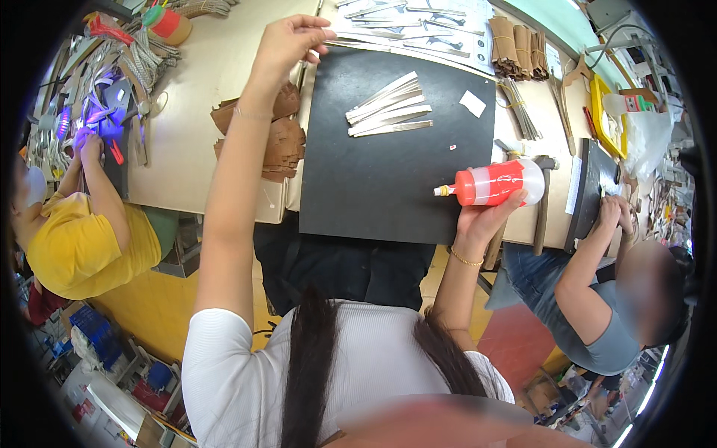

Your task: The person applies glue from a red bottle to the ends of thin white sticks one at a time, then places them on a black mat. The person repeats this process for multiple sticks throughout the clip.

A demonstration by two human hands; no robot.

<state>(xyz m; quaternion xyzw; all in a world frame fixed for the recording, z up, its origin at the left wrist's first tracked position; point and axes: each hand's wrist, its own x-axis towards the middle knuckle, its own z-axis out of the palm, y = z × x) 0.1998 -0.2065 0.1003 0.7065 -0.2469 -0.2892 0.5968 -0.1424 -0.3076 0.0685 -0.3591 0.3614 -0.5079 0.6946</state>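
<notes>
The right hand (482,218) is wrapped around a translucent plastic squeeze bottle with orange-red contents and an orange nozzle cap (493,183), fingers closed around its wider end from below, so that the bottle lies nearly level with the nozzle pointing to the person's left. It is held just above the near right corner of a large black rectangular work mat (373,194) that lies on the pale tabletop (194,112). The left hand (287,41) is stretched far forward, past the mat's far left corner, its fingers curled loosely together with the tips pinched; whether anything sits between them cannot be made out.

On the far half of the mat lies a fanned bundle of thin pale strips (388,108), with a small white square scrap (472,103) just beside it to the right. Left of the mat, touching its edge, is a heap of brown cut leather-like pieces (280,142). Beyond the mat lie sheets with more long strips (418,30) and bundles of tan cardboard pieces (519,48). A wooden-handled hammer (541,205) rests at the mat's right side.

At the left a person in a yellow top (75,246) works under violet light, and at the right a person in a grey top (597,321) presses both hands on a dark board (597,179).
</notes>
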